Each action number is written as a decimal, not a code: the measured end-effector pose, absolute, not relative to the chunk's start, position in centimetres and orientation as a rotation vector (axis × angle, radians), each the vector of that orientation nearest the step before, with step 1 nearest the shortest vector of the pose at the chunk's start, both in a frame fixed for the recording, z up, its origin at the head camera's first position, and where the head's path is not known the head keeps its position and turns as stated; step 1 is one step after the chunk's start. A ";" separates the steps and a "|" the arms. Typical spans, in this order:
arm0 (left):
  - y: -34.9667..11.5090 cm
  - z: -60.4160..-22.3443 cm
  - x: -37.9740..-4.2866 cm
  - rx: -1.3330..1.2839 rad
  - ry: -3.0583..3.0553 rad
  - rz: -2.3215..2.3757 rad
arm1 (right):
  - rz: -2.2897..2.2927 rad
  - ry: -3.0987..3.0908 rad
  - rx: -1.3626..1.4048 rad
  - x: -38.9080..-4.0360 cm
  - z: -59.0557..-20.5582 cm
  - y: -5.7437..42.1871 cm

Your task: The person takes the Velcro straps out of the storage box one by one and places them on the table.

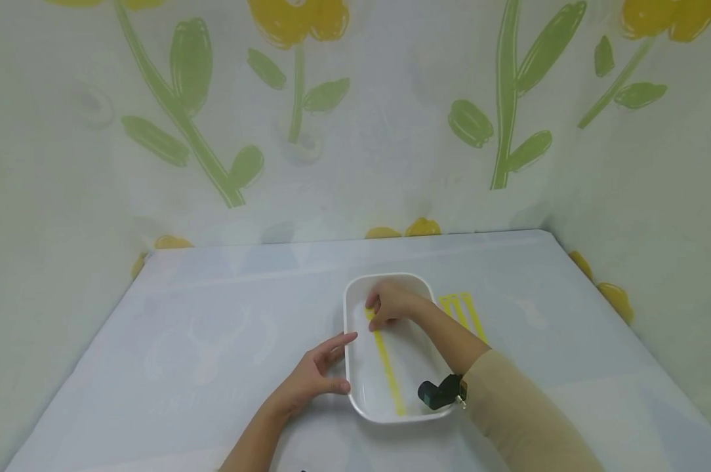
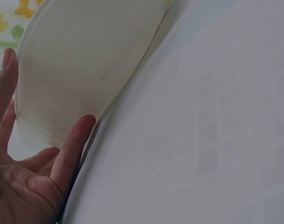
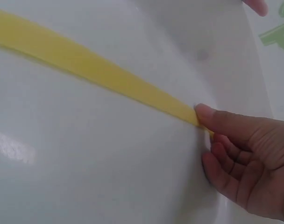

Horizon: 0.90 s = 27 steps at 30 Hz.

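A white rectangular tub (image 1: 360,393) with rounded corners stands on the table. Inside it lies a long, flat yellow strip (image 1: 389,373), running lengthwise along the bottom. My right hand (image 1: 391,305) reaches into the far part of the tub and pinches the strip's far end between thumb and fingers. In the right wrist view the yellow strip (image 3: 100,67) narrows toward that hand (image 3: 254,158). At the tub's left side, my left hand (image 1: 317,373) rests with spread fingers, fingertips at the rim and thumb against the outer wall (image 2: 86,60).
To the right of the tub, more yellow strips (image 1: 473,316) lie side by side on the pale table (image 1: 214,328), partly hidden by the right forearm. A small black camera (image 1: 441,392) on the right wrist hangs over the tub's near right corner. Flower-patterned walls (image 1: 391,131) enclose the table.
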State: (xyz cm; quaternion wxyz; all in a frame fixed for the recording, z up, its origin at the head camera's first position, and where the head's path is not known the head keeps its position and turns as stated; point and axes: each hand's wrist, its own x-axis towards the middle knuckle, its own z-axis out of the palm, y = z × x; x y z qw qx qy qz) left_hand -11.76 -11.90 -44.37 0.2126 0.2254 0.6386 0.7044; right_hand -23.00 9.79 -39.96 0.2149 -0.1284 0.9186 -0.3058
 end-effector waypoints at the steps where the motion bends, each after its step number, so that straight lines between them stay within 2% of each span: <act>1: -11.9 -44.4 -11.8 0.626 1.774 1.957 | -0.863 2.547 -0.343 -22.9 -40.0 9.7; 7: -12.0 -44.3 -11.6 0.603 1.754 1.948 | -0.924 2.533 -0.325 -22.7 -40.4 9.3; 18: -11.8 -44.1 -11.5 0.608 1.803 1.925 | -0.937 2.519 -0.572 -22.9 -40.8 9.8; 27: -11.7 -44.3 -11.4 0.628 1.790 1.944 | -1.064 2.491 -0.567 -22.9 -40.8 9.9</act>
